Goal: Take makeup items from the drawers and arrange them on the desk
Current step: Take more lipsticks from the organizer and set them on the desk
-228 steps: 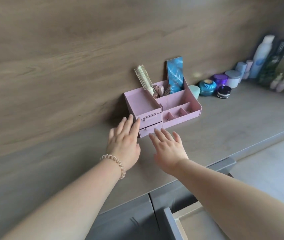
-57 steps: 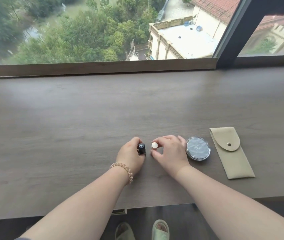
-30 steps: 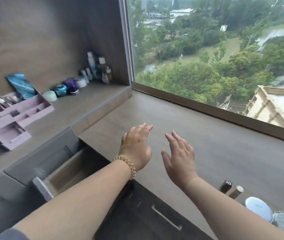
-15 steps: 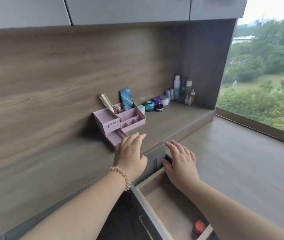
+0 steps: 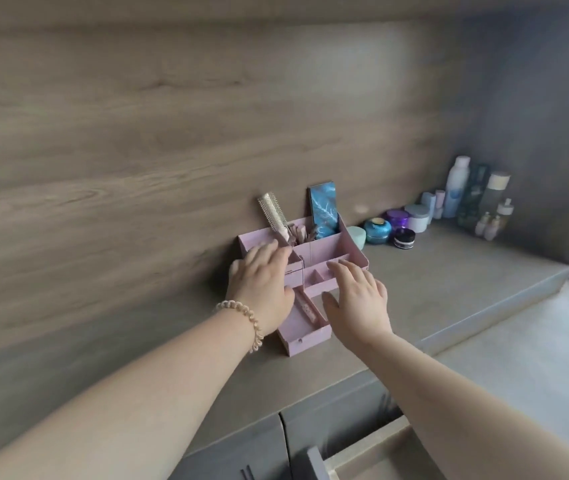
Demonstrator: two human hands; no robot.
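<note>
Fingers of both the left hand (image 5: 262,289) and right hand (image 5: 357,299) are spread and empty over the pulled-out pink drawer (image 5: 305,329), whose slim tube (image 5: 307,308) could spill if the light organizer (image 5: 331,252) gets shoved.

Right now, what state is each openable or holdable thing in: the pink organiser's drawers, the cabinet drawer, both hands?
Lower pink organiser drawer: pulled out, a slim pink tube inside.
Upper pink organiser drawer: closed.
Grey cabinet drawer: open.
Left hand: open, empty, over the organiser.
Right hand: open, empty, fingers spread.
</note>
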